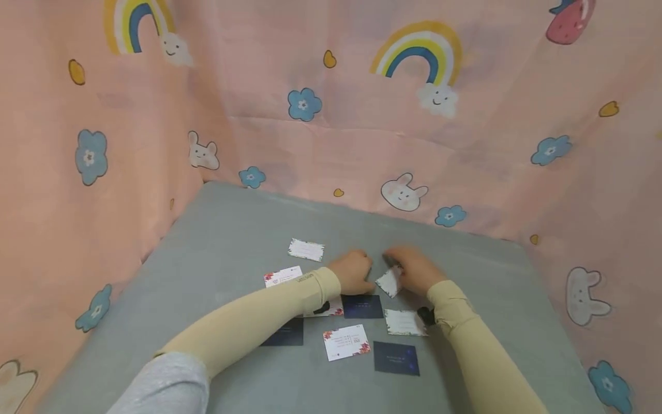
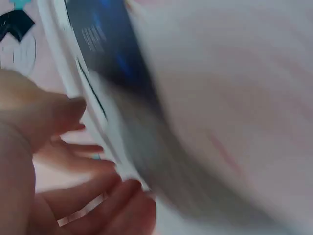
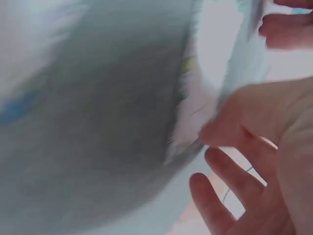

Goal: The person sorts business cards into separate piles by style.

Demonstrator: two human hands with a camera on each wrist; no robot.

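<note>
My right hand (image 1: 416,269) pinches a small white card (image 1: 390,282) with a leafy border between thumb and fingers. That card sits at a slant above the others, and in the right wrist view the thumb (image 3: 220,129) lies at its edge. To its left, my left hand (image 1: 353,272) hovers just behind a dark blue card (image 1: 362,306). Its thumb (image 2: 63,112) and loosely bent fingers stand apart in the left wrist view, with nothing between them. Another white leaf-bordered card (image 1: 405,323) lies below the right wrist.
On the grey table (image 1: 233,230) lie a white card (image 1: 306,250) at the back, flowered cards (image 1: 346,342) and dark blue cards (image 1: 396,358) nearer the front. The left forearm partly covers several. A pink printed curtain (image 1: 336,144) surrounds the table's back and sides.
</note>
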